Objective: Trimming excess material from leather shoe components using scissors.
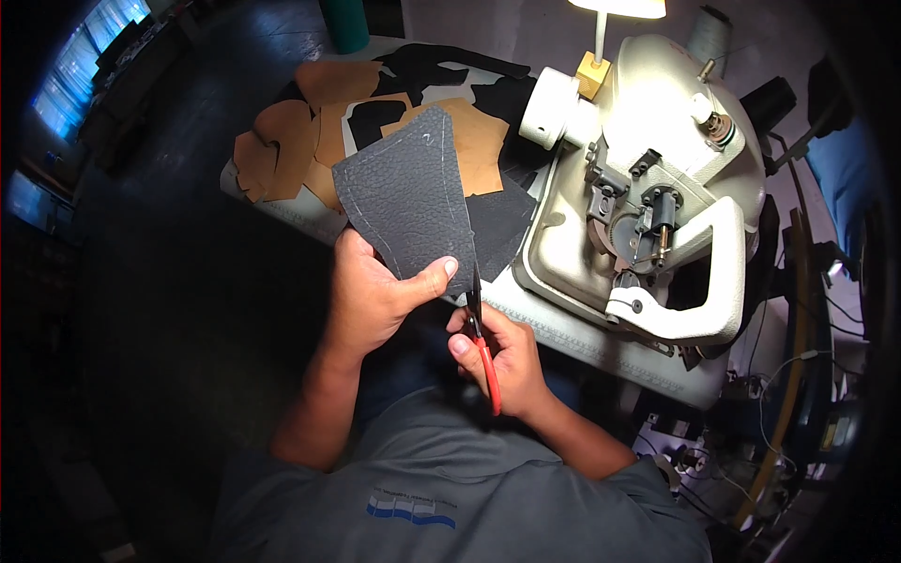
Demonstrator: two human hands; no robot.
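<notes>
The left hand (380, 300) is clamped on a dark grained leather piece (408, 188), thumb pressed flat on the near corner and fingers tucked behind. From where I stand, that pinch at one end seems meant to keep the sheet steady while leaving its long right edge free. The piece is held up in the air, to the left of the white machine (657, 122), with a pale line running just inside its border.

The right hand (511, 361) is closed around the red-handled scissors (489, 366), likewise on the machine's left and nearer the person. The dark blades point away from the body, along the leather's right edge, presumably so they can follow that side; whether they are parted there I can't tell. Both hands work close together, probably so one can steer the sheet to the other.

Further out, tan leather pieces (481, 150) lie in a loose heap left of the machine, with a dark leather piece (497, 225) just beside its base, perhaps within easy reach on purpose. A lit lamp (619, 7) stands behind the machine's front, throwing brightness over it. Under it all runs the pale tabletop (601, 354), its near edge passing in front of the machine.
</notes>
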